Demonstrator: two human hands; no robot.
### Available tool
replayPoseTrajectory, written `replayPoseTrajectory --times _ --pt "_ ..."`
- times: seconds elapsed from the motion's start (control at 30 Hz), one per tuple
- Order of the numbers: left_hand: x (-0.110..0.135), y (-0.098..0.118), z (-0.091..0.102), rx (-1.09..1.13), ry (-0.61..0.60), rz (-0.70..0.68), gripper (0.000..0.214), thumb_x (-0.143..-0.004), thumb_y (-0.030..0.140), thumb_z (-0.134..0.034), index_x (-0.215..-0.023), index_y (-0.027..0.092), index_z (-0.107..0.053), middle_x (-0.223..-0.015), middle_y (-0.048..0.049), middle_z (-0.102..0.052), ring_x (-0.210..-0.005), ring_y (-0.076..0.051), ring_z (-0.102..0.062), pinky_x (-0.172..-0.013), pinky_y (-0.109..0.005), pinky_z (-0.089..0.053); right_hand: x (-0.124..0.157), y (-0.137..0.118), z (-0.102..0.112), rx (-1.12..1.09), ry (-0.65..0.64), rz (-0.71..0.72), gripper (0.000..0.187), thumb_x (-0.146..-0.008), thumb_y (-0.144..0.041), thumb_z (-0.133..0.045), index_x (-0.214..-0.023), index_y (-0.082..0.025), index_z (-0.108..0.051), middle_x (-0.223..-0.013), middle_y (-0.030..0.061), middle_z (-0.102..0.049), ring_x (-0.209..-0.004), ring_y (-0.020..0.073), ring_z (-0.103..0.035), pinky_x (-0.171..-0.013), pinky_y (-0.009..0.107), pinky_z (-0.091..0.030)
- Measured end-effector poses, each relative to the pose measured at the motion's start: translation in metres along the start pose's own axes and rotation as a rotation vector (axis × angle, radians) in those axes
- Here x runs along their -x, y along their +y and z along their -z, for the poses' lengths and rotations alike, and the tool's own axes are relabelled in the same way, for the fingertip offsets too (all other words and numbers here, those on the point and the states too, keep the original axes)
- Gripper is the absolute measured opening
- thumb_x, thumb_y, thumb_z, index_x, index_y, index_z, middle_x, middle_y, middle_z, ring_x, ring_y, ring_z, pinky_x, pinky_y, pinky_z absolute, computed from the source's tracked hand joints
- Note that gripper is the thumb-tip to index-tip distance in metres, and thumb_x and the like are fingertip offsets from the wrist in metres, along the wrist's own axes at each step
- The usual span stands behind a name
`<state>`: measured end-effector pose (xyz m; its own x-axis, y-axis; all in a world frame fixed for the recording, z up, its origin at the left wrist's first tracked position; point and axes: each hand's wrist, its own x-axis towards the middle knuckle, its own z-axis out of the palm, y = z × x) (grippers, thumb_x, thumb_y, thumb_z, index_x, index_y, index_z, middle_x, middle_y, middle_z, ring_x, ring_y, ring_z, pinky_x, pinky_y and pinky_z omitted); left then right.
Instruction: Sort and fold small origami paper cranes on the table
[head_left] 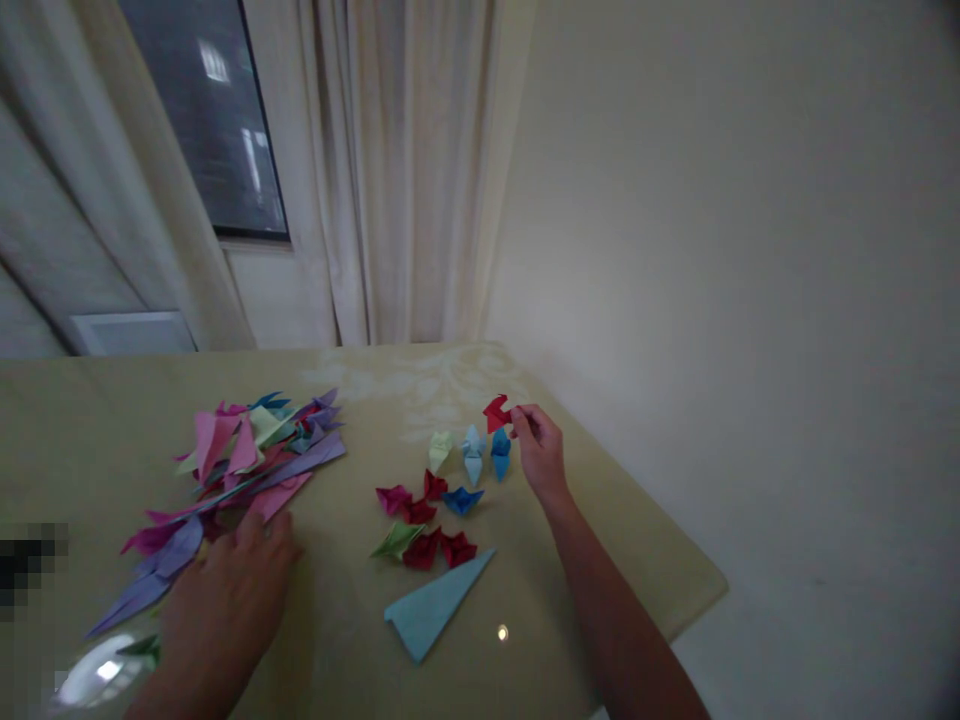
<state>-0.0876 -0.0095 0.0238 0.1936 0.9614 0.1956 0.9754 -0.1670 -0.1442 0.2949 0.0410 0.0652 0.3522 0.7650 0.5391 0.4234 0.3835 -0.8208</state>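
Pinched between the thumb and fingers of my right hand (537,445) is a small red origami figure (496,413), held at the far end of a short row. In that row are a pale green origami figure (440,451), a light blue one (472,454) and a darker blue one (501,455). My left hand (238,585) lies with its back up and fingers spread at the near edge of a heap of folded paper pieces (247,445) in pink, purple, green and blue. Its fingertips are partly hidden against the heap.
Several small red, magenta, green and blue origami figures (424,552) lie mid-table. Nearer me is a large light blue folded paper (435,610). A shiny round object (101,670) is at lower left. The table (637,530) meets a wall at right; curtains (420,180) hang behind.
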Motion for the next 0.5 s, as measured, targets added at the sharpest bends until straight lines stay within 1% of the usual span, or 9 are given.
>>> replayPoseTrajectory --times 0.03,0.1,0.2,0.27,0.37,0.43,0.5 --pt "-0.001 -0.002 -0.002 -0.009 -0.048 -0.004 0.039 -0.095 0.018 -0.039 -0.110 0.014 -0.074 -0.110 -0.0225 -0.068 -0.083 -0.037 -0.071 -0.067 -0.048 -0.055 -0.005 0.004 0.007 0.026 0.027 -0.010 0.033 -0.097 -0.049 -0.058 -0.090 -0.020 -0.071 -0.079 0.0025 -0.071 -0.068 0.0170 -0.063 -0.066 0.028 -0.051" --pt "-0.005 0.001 -0.002 0.014 -0.086 -0.011 0.041 -0.092 0.008 -0.037 -0.112 0.015 -0.072 -0.109 -0.0203 -0.068 -0.087 -0.034 -0.071 -0.068 -0.043 -0.054 -0.012 0.014 0.020 0.089 0.071 -0.032 0.036 -0.096 -0.052 -0.058 -0.089 -0.019 -0.072 -0.079 0.0038 -0.073 -0.065 0.0172 -0.063 -0.065 0.029 -0.052" --pt "-0.015 0.015 0.003 0.118 -0.034 -0.043 0.044 -0.091 0.002 -0.035 -0.113 0.013 -0.071 -0.108 -0.0201 -0.068 -0.102 -0.033 -0.070 -0.078 -0.041 -0.055 -0.020 0.029 0.037 0.173 0.100 -0.077 0.038 -0.091 -0.054 -0.062 -0.090 -0.019 -0.074 -0.081 0.0071 -0.077 -0.064 0.0190 -0.067 -0.065 0.032 -0.054" --pt "-0.018 0.023 0.006 0.189 0.003 -0.055 0.045 -0.090 0.000 -0.034 -0.112 0.015 -0.071 -0.108 -0.0189 -0.070 -0.103 -0.031 -0.070 -0.082 -0.041 -0.054 -0.024 0.039 0.048 0.206 0.087 -0.123 0.034 -0.086 -0.050 -0.065 -0.090 -0.018 -0.075 -0.081 0.0086 -0.078 -0.067 0.0211 -0.071 -0.067 0.034 -0.056" --pt "-0.020 0.028 0.006 0.256 0.027 -0.052 0.044 -0.091 0.002 -0.034 -0.106 0.020 -0.072 -0.107 -0.0153 -0.071 -0.098 -0.029 -0.071 -0.082 -0.040 -0.054 -0.028 0.055 0.060 0.275 0.025 -0.184 0.021 -0.081 -0.040 -0.067 -0.084 -0.020 -0.074 -0.077 0.0077 -0.078 -0.070 0.0234 -0.074 -0.069 0.036 -0.057" --pt "-0.021 0.027 0.005 0.284 0.045 -0.055 0.039 -0.094 0.009 -0.036 -0.099 0.022 -0.073 -0.105 -0.0138 -0.073 -0.099 -0.030 -0.071 -0.084 -0.041 -0.054 -0.029 0.064 0.063 0.354 -0.032 -0.198 0.012 -0.079 -0.032 -0.066 -0.078 -0.022 -0.073 -0.074 0.0064 -0.077 -0.070 0.0243 -0.074 -0.069 0.037 -0.057" --pt "-0.022 0.024 0.004 0.310 0.109 -0.070 0.034 -0.097 0.018 -0.039 -0.098 0.022 -0.073 -0.106 -0.0137 -0.074 -0.103 -0.032 -0.070 -0.090 -0.044 -0.053 -0.028 0.071 0.064 0.423 -0.083 -0.194 0.007 -0.078 -0.025 -0.067 -0.074 -0.024 -0.072 -0.072 0.0056 -0.076 -0.069 0.0247 -0.072 -0.067 0.038 -0.055"
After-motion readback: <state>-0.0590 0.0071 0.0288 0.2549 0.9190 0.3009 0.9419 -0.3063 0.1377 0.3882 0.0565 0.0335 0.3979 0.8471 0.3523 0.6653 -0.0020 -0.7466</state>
